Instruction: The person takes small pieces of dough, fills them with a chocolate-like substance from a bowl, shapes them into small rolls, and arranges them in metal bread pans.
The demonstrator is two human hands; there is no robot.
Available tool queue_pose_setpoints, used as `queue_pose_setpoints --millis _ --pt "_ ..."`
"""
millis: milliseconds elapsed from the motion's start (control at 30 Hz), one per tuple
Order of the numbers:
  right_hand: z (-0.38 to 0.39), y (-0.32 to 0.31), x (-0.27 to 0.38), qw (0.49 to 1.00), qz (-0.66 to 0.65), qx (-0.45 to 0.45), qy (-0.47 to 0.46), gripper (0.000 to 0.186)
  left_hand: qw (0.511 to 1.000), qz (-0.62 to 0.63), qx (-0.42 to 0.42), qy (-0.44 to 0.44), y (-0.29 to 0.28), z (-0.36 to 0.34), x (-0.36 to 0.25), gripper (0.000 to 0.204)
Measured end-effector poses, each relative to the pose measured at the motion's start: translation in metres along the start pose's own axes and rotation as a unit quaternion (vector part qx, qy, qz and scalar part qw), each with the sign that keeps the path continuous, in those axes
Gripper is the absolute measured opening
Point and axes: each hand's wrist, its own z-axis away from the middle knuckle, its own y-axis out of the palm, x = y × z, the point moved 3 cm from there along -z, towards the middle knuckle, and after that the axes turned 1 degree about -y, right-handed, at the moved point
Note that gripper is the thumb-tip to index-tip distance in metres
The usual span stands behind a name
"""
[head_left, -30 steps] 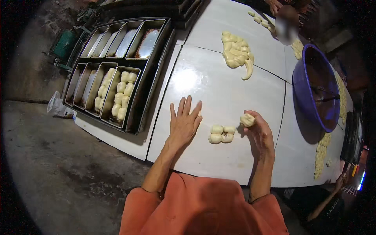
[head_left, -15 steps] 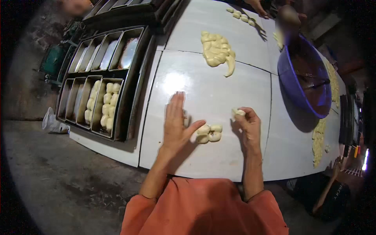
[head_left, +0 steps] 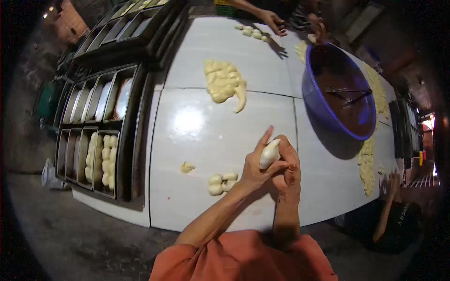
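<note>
Both of my hands are together over the right half of the table. My left hand (head_left: 253, 169) and my right hand (head_left: 289, 174) close round one pale, smooth dough piece (head_left: 270, 153), pinching it from both sides. Brown smears mark the right fingers. Just left of my hands, a small cluster of round dough balls (head_left: 216, 184) lies on the white tabletop (head_left: 187, 206), partly covered by my left forearm. A little scrap of dough (head_left: 187, 167) sits farther left, touched by neither hand.
At left stand dark loaf tins (head_left: 123, 164), two filled with dough balls. A flat heap of cut dough (head_left: 224, 82) lies ahead. The purple basin (head_left: 323, 100) at right contains brown filling (head_left: 349, 110). Another person's hand (head_left: 273, 22) is at the far edge, near dough pieces (head_left: 253, 33).
My left hand has left the tabletop and met my right hand; both now hold a dough piece. A dough scrap is uncovered where the left hand was. The view has shifted right.
</note>
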Motion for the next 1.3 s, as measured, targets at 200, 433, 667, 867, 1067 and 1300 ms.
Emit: queue_pose_setpoints --millis 200,433,667,867,1067,1300 --pt "-0.074 -0.063 0.108 0.972 0.116 -0.038 -0.201 0.027 0.985 0.072 0.061 -0.148 -0.009 0.000 -0.015 0.089" --pt "-0.201 -0.194 0.175 0.846 0.530 -0.025 -0.048 0.016 0.956 -0.101 0.106 -0.255 -0.041 -0.001 -0.050 0.049" --pt "-0.215 -0.207 0.144 0.705 0.687 0.095 0.149 0.025 0.945 -0.162 0.134 -0.250 -0.054 0.013 -0.043 0.052" --pt "-0.157 -0.135 0.174 0.970 0.244 -0.009 -0.005 0.010 0.938 -0.101 0.172 -0.283 -0.037 0.001 -0.041 0.052" --pt "-0.093 -0.056 0.099 0.992 0.089 -0.071 -0.045 0.016 0.950 0.138 0.111 -0.258 0.007 -0.025 -0.013 0.053" --pt "-0.052 -0.020 0.005 0.996 0.022 0.085 0.010 0.028 0.903 0.334 -0.082 -0.258 -0.014 -0.011 -0.014 0.034"
